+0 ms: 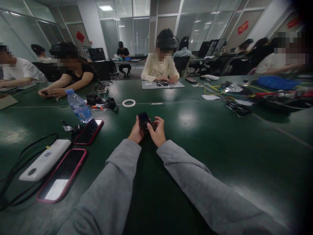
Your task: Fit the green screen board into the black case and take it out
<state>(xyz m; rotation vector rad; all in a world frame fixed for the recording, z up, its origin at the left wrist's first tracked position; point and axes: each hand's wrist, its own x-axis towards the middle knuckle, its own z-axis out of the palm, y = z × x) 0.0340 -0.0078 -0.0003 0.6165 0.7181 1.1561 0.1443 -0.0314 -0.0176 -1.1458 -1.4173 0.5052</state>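
Note:
A small black device [144,120] with a dark screen is held upright just above the green table [200,137], in the middle of the view. My left hand [135,132] grips its left side. My right hand [157,130] curls around its right side, fingers bent over the lower part. Both arms wear grey sleeves. What lies under the device is hidden by my hands.
To my left lie two phones in red cases [88,132] [62,174], a white power bank [45,159] with a black cable, and a tilted water bottle [78,106]. A white tape ring [128,103] and black parts [101,101] lie farther off. Other people sit across and at both sides.

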